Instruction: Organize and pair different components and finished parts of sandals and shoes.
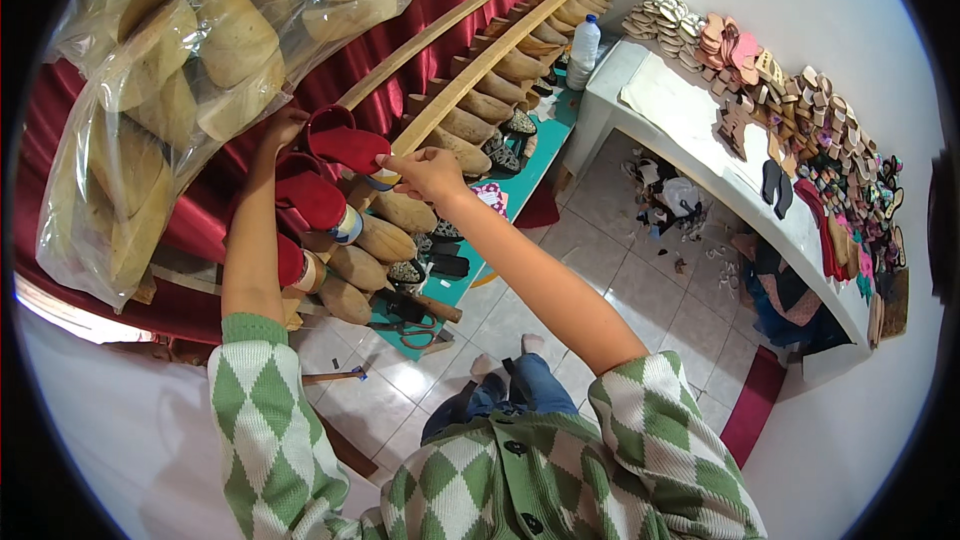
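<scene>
A red shoe (352,146) with a round opening at its back end lies across the upper left of the rack. My right hand (432,174) pinches its front tip between thumb and fingers. At the other end, my left hand (284,130) is closed with its fingertips against the shoe's back rim. Just below sits a second red shoe (310,192), with a blue-and-white band (348,226) by its front. A third red piece (290,262) is partly hidden behind my left forearm.
Wooden shoe lasts (384,238) line the rack beneath a wooden rail (500,48). A clear plastic bag of lasts (240,35) hangs over the left. Scissors (408,328) lie on the turquoise shelf (455,285). A water bottle (583,52) stands beside the white table (655,90), which carries piled soles.
</scene>
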A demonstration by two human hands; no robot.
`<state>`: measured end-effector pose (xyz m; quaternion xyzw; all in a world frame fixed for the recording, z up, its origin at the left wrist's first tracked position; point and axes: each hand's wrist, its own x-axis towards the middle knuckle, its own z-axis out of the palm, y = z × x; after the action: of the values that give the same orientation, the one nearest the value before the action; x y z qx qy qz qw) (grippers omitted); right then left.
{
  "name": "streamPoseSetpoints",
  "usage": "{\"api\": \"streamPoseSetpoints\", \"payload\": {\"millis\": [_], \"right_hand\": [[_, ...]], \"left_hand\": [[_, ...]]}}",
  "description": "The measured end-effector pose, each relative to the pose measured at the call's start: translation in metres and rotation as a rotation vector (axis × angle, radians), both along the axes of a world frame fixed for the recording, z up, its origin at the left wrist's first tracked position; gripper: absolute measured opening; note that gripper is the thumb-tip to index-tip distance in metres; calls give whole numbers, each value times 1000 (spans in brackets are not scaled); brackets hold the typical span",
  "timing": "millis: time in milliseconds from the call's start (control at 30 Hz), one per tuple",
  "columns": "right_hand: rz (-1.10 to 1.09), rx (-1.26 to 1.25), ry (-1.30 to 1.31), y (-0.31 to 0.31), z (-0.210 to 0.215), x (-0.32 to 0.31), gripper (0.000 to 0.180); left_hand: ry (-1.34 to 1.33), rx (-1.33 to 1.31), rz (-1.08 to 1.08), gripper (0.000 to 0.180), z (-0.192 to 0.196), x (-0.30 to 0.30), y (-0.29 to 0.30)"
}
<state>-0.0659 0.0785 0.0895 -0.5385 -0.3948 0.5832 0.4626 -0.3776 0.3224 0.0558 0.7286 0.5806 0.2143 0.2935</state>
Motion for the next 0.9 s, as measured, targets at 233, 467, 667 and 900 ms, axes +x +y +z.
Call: {"api": "streamPoseSetpoints", "payload": {"millis": [233,467,667,900], "right_hand": [[8,117,-109,-2,-10,-4,53],[53,316,-76,-13,-37,16,49],[32,453,-156,-41,-47,79,42],[-277,545,-605,-134,-64,249,34]], "left_hand": [[189,55,-73,22,24,-8,-22],[565,417,-34,30,77,48,-102],[247,779,59,28,111,184,-231],[-95,527,-346,31,11,374,-290]]}}
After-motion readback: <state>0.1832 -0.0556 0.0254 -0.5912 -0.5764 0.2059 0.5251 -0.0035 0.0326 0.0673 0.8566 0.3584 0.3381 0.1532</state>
